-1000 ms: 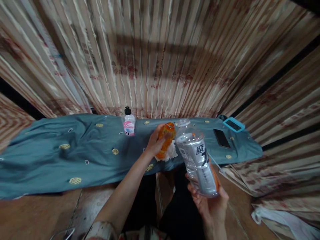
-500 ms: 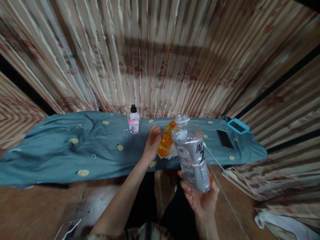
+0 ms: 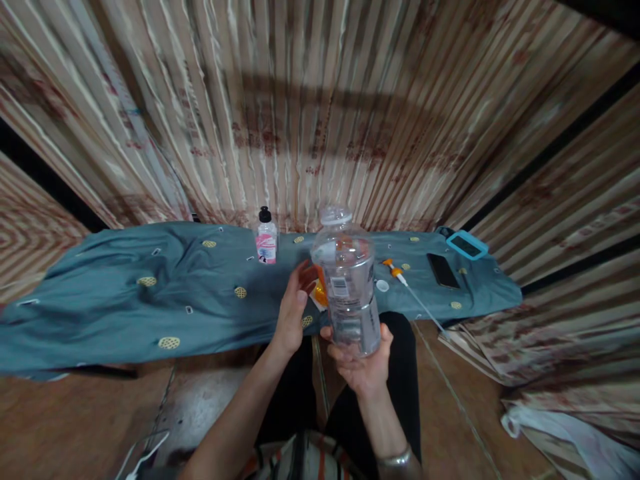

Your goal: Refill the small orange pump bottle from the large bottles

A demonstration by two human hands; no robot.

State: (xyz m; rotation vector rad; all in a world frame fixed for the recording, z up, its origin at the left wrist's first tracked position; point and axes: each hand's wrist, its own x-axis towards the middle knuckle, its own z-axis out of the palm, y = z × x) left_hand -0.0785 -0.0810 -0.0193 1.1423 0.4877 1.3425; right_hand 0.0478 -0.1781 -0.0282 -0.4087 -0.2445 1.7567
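Note:
My right hand [image 3: 361, 360] grips a large clear plastic bottle [image 3: 347, 287] by its base and holds it upright, white cap on top, in front of me. My left hand [image 3: 293, 310] hovers beside the bottle with fingers apart, holding nothing. Behind the bottle, an orange bottle [image 3: 320, 293] lies partly hidden on white tissue on the blue-green cloth [image 3: 150, 300]. A small bottle with a pink label and black cap [image 3: 267, 237] stands at the cloth's far edge.
A thin brush with an orange grip [image 3: 400, 277] and a white cap [image 3: 382, 286] lie right of the bottle. A black phone [image 3: 443, 271] and a blue-cased device [image 3: 467, 245] rest at the cloth's right end. Striped curtains hang behind. A white bag [image 3: 560, 433] lies at lower right.
My left hand has let go of the orange bottle and drawn back. My right hand has brought the clear bottle left to the middle and turned it upright.

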